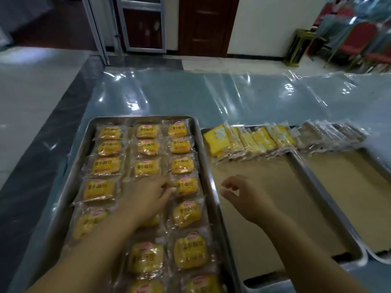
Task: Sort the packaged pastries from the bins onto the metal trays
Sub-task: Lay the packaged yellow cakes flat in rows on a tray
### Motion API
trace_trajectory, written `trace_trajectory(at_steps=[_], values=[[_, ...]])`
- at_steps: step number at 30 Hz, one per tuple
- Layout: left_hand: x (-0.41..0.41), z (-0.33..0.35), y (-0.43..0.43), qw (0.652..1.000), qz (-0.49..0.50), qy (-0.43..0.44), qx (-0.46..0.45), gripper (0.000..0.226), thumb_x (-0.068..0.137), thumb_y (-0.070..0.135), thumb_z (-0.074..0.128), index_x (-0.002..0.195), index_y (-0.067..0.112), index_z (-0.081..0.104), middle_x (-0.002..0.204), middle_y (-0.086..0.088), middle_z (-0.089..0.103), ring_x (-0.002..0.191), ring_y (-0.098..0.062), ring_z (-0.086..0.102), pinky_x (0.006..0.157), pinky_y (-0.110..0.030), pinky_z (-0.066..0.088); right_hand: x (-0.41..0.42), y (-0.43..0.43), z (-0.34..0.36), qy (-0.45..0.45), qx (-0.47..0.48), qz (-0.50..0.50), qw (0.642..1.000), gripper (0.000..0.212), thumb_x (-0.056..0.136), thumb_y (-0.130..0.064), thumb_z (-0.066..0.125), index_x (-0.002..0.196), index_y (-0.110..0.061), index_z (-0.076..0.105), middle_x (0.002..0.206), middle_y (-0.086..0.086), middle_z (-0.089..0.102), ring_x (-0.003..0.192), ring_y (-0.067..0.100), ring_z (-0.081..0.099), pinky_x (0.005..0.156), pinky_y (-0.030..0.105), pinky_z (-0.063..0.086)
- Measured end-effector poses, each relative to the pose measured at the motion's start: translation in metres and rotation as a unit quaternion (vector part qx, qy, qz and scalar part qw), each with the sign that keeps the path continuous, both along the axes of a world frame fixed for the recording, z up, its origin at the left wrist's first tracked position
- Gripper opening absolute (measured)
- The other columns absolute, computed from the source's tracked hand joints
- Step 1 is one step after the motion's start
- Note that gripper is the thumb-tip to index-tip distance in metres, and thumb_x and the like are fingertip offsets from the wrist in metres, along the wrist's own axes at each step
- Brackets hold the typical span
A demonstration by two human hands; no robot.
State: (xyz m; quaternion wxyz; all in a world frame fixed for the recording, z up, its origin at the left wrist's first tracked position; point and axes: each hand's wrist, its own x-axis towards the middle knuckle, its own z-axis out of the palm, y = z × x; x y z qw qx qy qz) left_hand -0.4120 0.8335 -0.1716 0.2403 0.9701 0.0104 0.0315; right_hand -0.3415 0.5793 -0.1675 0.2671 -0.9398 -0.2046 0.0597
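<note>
At the left fingertips (172, 188): the left hand (148, 197) reaches across, its tips right on the near-left edge of a yellow bun in a clear plastic wrapper (187, 186). Pinching it or just nudging it, I cannot tell.
Around that bun: it lies in the right-hand column of the long shiny steel tray (137, 118). There are three columns of the same wrapped yellow buns (148, 148), packed nearly end to end. The hand covers one middle-column spot, so whether it is filled or a gap, can't say.
Right hand (243, 197): just right of the left fingers, past the tray rim, fingers loosely curled with thumb and forefinger apart. It holds nothing and hovers over brown paper.
Under the right hand: second steel tray lined with brown paper (264, 187). It has only a far-end row of overlapping yellow sliced-cake packs (249, 140); most of the paper is bare.
Further right: third paper-lined steel tray (349, 187), with a far-end row of brownish wrapped packs (330, 134) and the rest unfilled.
Bins: none in view.
Progress call: the first tray looks about done and this reads as tidying. The other two are barely begun, so most of the sorting is left.
</note>
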Motion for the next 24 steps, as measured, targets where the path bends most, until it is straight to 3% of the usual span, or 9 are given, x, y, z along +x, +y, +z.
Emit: trace_trajectory(at_steps=[4,8,11,15,20,22,24], values=[[0.015,-0.001,-0.054,1.000,0.026,0.008,0.003,0.017,0.090,0.043,0.052,0.091,0.030,0.062,0.086,0.011,0.061,0.078,-0.008,0.054,0.064,-0.029,0.046,0.028,-0.048,-0.008,0.029,-0.044,0.007,0.999,0.022,0.086,-0.037,0.061,0.105,-0.027,0.064,0.097,-0.010,0.057,0.092,0.012,0.058,0.075,0.027,0.046],[0.043,-0.005,-0.102,0.998,0.055,0.011,-0.018,0.015,0.089,0.042,0.054,0.086,0.030,0.062,0.080,0.013,0.059,0.075,-0.007,0.053,0.061,-0.025,0.041,0.063,-0.080,-0.013,0.052,-0.100,0.024,0.993,0.028,0.089,-0.040,0.056,0.113,-0.027,0.059,0.111,-0.006,0.062,0.100,0.016,0.059,0.078,0.029,0.047],[0.065,-0.008,-0.130,0.997,0.071,0.014,-0.030,0.017,0.089,0.042,0.054,0.091,0.028,0.063,0.084,0.013,0.058,0.076,-0.005,0.052,0.059,-0.022,0.041,0.090,-0.093,-0.013,0.051,-0.110,0.008,0.993,0.033,0.089,-0.040,0.055,0.119,-0.026,0.056,0.112,-0.005,0.064,0.102,0.017,0.059,0.078,0.030,0.047],[0.094,-0.011,-0.147,0.996,0.074,0.012,-0.046,0.019,0.089,0.038,0.055,0.100,0.024,0.063,0.097,0.008,0.061,0.090,-0.011,0.057,0.074,-0.031,0.049,0.124,-0.094,-0.012,0.025,-0.100,-0.008,0.995,0.034,0.088,-0.038,0.056,0.117,-0.021,0.057,0.111,-0.003,0.064,0.097,0.017,0.059,0.075,0.031,0.049],[0.141,-0.022,-0.142,0.997,0.070,-0.002,-0.026,0.033,0.088,0.029,0.059,0.121,0.021,0.057,0.117,0.001,0.056,0.107,-0.018,0.052,0.084,-0.027,0.042,0.161,-0.076,-0.012,0.020,-0.062,-0.012,0.998,0.040,0.088,-0.036,0.057,0.123,-0.017,0.055,0.114,0.003,0.063,0.098,0.021,0.059,0.078,0.035,0.051],[0.160,-0.027,-0.137,0.998,0.066,-0.007,-0.021,0.040,0.087,0.027,0.061,0.125,0.021,0.052,0.122,0.001,0.051,0.111,-0.018,0.049,0.087,-0.027,0.040,0.170,-0.065,-0.014,-0.001,-0.069,0.010,0.998,0.036,0.089,-0.041,0.058,0.115,-0.017,0.059,0.109,0.004,0.062,0.097,0.023,0.058,0.076,0.033,0.048],[0.177,-0.033,-0.133,0.998,0.063,-0.005,-0.016,0.047,0.086,0.026,0.062,0.130,0.021,0.048,0.129,0.000,0.046,0.115,-0.019,0.046,0.090,-0.028,0.039,0.176,-0.055,-0.018,-0.032,-0.106,0.040,0.993,0.026,0.089,-0.045,0.055,0.092,-0.019,0.058,0.096,0.003,0.059,0.093,0.024,0.053,0.071,0.031,0.039]])
